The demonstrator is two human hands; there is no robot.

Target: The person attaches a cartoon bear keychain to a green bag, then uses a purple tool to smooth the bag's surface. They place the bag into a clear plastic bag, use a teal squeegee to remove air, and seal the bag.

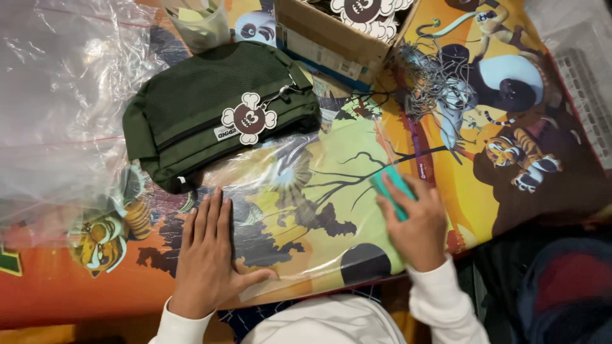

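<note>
A dark green pouch bag [210, 108] with a brown-and-cream bone-shaped hang tag [249, 118] lies on a cartoon-printed cloth. A clear plastic bag [299, 210] lies flat in front of it, its far edge at the pouch. My left hand [207, 251] presses flat on the plastic bag's left part, fingers spread. My right hand [413, 222] grips a small teal flat tool [390, 186] and holds it on the plastic bag's right edge.
A heap of clear plastic bags [57, 95] fills the left side. A cardboard box [331, 38] with more bone-shaped tags stands at the back, with a tangle of grey strings [430, 79] to its right. A plastic cup [201, 22] stands behind the pouch.
</note>
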